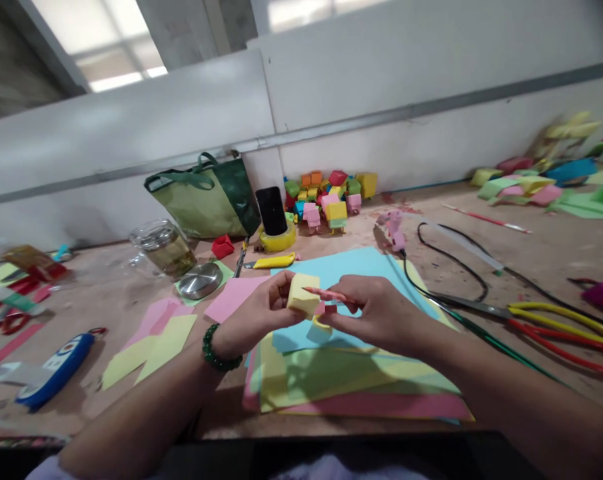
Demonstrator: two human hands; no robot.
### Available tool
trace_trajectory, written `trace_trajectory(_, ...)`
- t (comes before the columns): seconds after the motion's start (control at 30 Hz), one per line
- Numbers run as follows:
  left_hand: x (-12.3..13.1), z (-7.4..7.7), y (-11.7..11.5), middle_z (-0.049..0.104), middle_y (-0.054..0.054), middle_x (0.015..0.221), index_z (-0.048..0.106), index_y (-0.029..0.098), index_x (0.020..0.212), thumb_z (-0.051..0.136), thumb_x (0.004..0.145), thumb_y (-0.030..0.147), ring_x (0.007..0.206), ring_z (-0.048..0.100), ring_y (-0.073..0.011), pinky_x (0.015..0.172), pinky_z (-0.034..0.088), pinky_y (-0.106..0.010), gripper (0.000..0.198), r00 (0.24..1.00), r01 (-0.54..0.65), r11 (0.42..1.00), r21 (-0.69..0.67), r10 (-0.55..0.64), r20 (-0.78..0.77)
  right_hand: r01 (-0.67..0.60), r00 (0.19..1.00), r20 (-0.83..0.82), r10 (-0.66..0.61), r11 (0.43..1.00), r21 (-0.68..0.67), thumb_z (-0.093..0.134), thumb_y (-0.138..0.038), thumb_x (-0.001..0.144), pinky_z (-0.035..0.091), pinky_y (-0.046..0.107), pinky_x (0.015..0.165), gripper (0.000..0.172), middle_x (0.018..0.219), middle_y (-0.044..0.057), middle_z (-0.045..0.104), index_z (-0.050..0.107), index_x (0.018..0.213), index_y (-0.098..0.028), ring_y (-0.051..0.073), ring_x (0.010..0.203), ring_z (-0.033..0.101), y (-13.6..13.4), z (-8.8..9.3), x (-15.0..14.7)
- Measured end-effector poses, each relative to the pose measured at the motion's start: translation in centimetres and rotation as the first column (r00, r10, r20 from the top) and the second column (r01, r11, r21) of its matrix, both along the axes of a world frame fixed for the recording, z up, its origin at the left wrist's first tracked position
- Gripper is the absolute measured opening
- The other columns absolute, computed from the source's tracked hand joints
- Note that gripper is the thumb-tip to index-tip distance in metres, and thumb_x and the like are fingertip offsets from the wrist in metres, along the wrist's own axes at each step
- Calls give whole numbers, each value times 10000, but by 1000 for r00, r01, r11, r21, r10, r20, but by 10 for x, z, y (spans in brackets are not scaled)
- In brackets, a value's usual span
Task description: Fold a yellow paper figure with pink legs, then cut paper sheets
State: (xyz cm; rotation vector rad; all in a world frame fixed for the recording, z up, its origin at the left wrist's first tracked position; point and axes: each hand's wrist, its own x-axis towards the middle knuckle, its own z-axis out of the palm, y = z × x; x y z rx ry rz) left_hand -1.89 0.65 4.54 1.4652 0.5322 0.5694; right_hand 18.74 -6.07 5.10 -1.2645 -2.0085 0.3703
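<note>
My left hand (266, 307), with a green bead bracelet on its wrist, grips a pale yellow paper box (304, 295) from its left side. My right hand (374, 307) is closed around a reddish pencil (328, 293), whose tip meets or nearly meets the box's face. Just below, by the right fingers, is a small pink paper piece (327, 309); whether it is held or attached to the box cannot be made out. A small yellow strip (321, 325) shows under the box. Both hands are above a stack of coloured paper with a blue sheet (368, 267) on top.
Scissors (511, 312), a pink glue gun (394, 230) and its black cable lie to the right. Behind are a yellow cutter (274, 261), tape roll (277, 237), phone (271, 210), glass mug (164, 250), green bag (201, 200) and several paper boxes (337, 212). Paper scraps (168, 343) lie left.
</note>
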Motion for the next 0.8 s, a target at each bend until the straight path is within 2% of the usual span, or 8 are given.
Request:
trace_trajectory(0.1, 1, 0, -3, 575, -20, 960, 503, 180, 1042, 736, 713, 167, 864, 554, -130, 734, 433, -221, 403, 1000, -6, 1000, -1, 6, 13, -22, 1000, -3, 22, 1000, -4, 637, -245, 789, 314, 211, 536, 181, 599, -25, 539, 603, 633, -160, 79, 541, 468, 0, -2, -3)
trace_trajectory(0.23, 5, 1, -8, 570, -13, 1009, 388, 255, 1257, 789, 654, 169, 863, 569, -142, 726, 449, -237, 729, 997, -25, 999, 30, 27, -66, -33, 999, -28, 32, 999, -8, 622, -220, 786, 320, 205, 536, 177, 587, -34, 531, 571, 626, -165, 75, 526, 461, -1, -5, -5)
trace_trajectory(0.27, 6, 0, -10, 576, -19, 1007, 405, 243, 1247, 797, 647, 187, 865, 571, -149, 734, 452, -245, 719, 996, -33, 999, 41, 37, -83, -40, 999, -28, 40, 999, -15, 622, -211, 780, 321, 203, 535, 168, 590, -35, 534, 568, 628, -166, 75, 527, 463, -1, -6, -6)
trace_trajectory(0.37, 9, -1, -12, 584, -32, 940, 516, 167, 1049, 787, 657, 254, 836, 564, -157, 727, 445, -254, 485, 988, -110, 989, 101, 120, -97, -36, 999, -16, 36, 999, -37, 627, -201, 767, 312, 200, 526, 182, 585, -41, 523, 542, 609, -168, 72, 525, 456, 0, -9, -5)
trace_trajectory(0.43, 10, -2, -11, 574, -23, 893, 525, 155, 981, 773, 660, 256, 791, 548, -147, 695, 435, -248, 418, 978, -168, 974, 152, 184, -101, -13, 1000, -4, 13, 999, -43, 632, -213, 764, 305, 202, 523, 207, 582, -44, 510, 522, 594, -169, 70, 523, 445, 0, -10, -4)
trace_trajectory(0.6, 8, -4, -7, 543, 7, 822, 514, 164, 962, 728, 670, 214, 707, 502, -117, 634, 414, -228, 366, 960, -206, 953, 223, 240, -140, 16, 999, 50, -12, 997, -76, 629, -243, 773, 305, 214, 541, 174, 596, -40, 517, 563, 631, -167, 79, 541, 454, 2, -12, 1)
trace_trajectory(0.8, 7, -7, -5, 518, 32, 801, 460, 202, 1045, 688, 701, 176, 661, 485, -94, 592, 396, -202, 413, 966, -157, 961, 228, 197, -166, 4, 998, 59, 1, 997, -81, 630, -247, 780, 304, 215, 547, 176, 602, -37, 524, 571, 634, -168, 81, 545, 452, 3, -14, 3)
